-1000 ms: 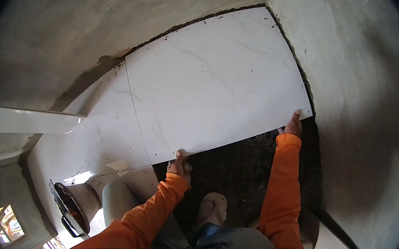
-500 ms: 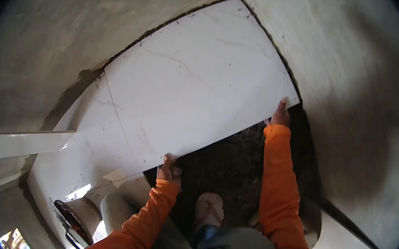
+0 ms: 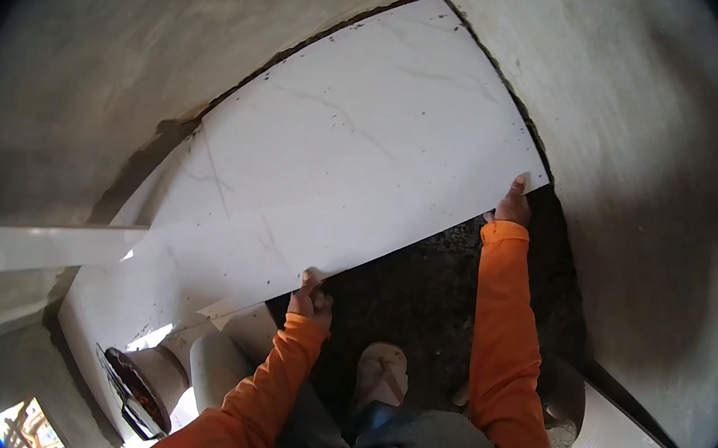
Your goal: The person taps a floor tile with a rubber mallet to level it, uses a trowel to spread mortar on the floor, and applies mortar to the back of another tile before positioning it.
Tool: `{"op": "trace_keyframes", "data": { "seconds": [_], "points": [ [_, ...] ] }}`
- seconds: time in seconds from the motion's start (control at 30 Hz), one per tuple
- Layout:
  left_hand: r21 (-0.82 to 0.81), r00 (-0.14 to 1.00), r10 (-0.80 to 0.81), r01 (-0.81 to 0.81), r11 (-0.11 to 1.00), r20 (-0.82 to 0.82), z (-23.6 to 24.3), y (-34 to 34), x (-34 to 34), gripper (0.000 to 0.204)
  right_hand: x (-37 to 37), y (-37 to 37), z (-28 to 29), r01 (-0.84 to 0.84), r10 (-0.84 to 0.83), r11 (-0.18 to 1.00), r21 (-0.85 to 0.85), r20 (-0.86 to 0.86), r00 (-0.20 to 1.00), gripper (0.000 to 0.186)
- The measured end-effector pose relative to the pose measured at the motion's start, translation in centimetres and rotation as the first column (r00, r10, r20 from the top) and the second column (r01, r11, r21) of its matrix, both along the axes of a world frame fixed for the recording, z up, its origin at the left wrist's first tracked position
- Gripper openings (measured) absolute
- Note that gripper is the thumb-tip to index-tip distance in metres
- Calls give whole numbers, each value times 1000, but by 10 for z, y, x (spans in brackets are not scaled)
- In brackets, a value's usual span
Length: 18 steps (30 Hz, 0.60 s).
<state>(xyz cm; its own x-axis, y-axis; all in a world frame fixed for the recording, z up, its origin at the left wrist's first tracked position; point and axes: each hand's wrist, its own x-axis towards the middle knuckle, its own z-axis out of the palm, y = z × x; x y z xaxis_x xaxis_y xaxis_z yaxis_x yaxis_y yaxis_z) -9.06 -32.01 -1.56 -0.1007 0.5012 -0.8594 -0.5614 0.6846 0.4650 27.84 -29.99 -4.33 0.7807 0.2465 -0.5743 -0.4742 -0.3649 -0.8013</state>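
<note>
A large white floor tile (image 3: pixel 359 144) with faint grey veins spreads toward the far corner, specked with dark crumbs. My left hand (image 3: pixel 311 298) grips its near edge, thumb on top and fingers curled under. Near the tile's right corner, my right hand (image 3: pixel 513 204) holds the same edge in the same way, its fingers partly hidden below. Under and in front of that edge lies dark, rough bedding (image 3: pixel 422 293). Another white tile (image 3: pixel 170 247) adjoins on the left, with a small pale offcut (image 3: pixel 218 309) beside my left hand.
Grey plastered walls (image 3: pixel 177 35) meet at the far corner, and a dark gap runs along them. A pale straight bar (image 3: pixel 46 249) juts in from the left. A bucket-like container (image 3: pixel 148 381) stands at lower left. My sandalled foot (image 3: pixel 383 373) rests on the bedding.
The view has shifted slightly, so most things sit a little further right. Both hands keep their hold on the tile's near edge; the seam with the left tile shows less clearly.
</note>
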Motion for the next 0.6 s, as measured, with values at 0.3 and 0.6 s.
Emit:
{"op": "trace_keyframes", "data": {
  "seconds": [0.3, 0.6],
  "points": [
    [-69, 988, 28, -39, 997, -152, 17, 6, 17, 21, 8, -1, -23, 170, -173, 979, 111, 16, 985, 68],
    [53, 972, 153, -146, 988, -179, 10, 5, 10, 21, 5, 4, -5, 44, -26, 992, 115, -152, 988, 61]
  ]
}}
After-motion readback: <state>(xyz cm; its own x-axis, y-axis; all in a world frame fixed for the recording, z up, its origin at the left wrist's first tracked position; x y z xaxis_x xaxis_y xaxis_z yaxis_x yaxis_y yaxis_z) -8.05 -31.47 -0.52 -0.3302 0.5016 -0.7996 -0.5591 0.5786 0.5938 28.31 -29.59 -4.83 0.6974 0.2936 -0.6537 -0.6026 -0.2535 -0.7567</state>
